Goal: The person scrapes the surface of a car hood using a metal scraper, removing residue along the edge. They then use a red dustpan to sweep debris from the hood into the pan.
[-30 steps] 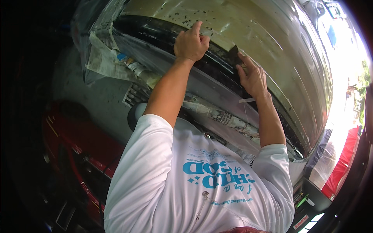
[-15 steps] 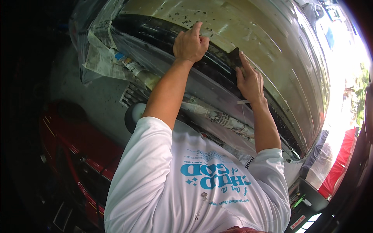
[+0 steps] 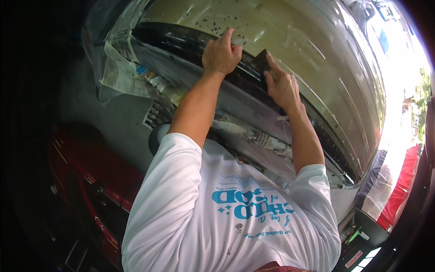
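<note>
My left hand (image 3: 221,55) rests on the black lower strip (image 3: 176,40) of a gold-coloured vehicle panel (image 3: 290,41). Its index finger points up onto the gold surface, and the other fingers are partly bent. I see nothing held in it. To its right, my right hand (image 3: 282,86) presses a small dark piece, which looks like sandpaper (image 3: 260,58), against the seam between strip and panel. The index finger lies along the piece's edge and the thumb is lower down. Dark flecks (image 3: 213,21) and wet shine dot the gold surface above my left hand.
Clear plastic sheeting (image 3: 181,70) and newspaper masking (image 3: 120,72) hang below the strip. A rolled, paper-covered length (image 3: 263,138) runs beneath my forearms. A red car (image 3: 90,163) stands at the left. A dark case (image 3: 369,226) lies at lower right, near red cloth (image 3: 401,190).
My right hand has slid left along the seam with the dark sandpaper piece, closer to my left hand. The left hand has stayed nearly in place.
</note>
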{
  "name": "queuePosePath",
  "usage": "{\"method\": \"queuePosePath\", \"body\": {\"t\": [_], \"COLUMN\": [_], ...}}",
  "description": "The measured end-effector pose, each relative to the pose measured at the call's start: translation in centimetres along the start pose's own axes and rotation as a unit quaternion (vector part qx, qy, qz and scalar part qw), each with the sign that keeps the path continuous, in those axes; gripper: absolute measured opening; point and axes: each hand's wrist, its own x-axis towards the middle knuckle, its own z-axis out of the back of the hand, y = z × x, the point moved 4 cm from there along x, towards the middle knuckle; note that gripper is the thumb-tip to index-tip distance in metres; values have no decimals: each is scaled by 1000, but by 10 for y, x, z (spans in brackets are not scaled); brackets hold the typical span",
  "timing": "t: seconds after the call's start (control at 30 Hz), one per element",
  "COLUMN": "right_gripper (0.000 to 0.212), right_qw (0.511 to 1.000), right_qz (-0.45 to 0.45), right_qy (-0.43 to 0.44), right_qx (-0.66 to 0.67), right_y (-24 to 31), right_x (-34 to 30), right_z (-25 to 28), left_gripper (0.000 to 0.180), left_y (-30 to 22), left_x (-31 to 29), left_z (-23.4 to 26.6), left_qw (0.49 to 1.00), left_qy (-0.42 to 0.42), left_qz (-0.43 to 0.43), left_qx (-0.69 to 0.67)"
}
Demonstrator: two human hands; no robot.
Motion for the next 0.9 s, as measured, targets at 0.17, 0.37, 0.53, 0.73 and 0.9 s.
{"method": "queuePosePath", "body": {"t": [0.17,0.37,0.53,0.73,0.9], "right_gripper": [66,66,65,64,62], "right_qw": [998,998,997,996,993], "right_qz": [-6,-6,-45,-49,-75], "right_qy": [-23,-18,7,17,13], "right_qx": [-54,-61,-58,-76,-90], "right_y": [-4,-19,-16,-10,-11], "right_x": [-18,-21,-18,-11,-12], "right_z": [1,0,0,2,-3], "left_gripper": [50,49,49,51,53], "left_y": [3,7,7,5,1], "left_x": [-2,-3,-4,-4,-3], "left_z": [1,-5,-4,-5,-6], "left_qw": [999,1000,999,1000,1000], "left_qy": [34,-16,-29,-11,4], "left_qz": [21,-9,-20,9,23], "left_qx": [-15,-20,-29,-17,-1]}}
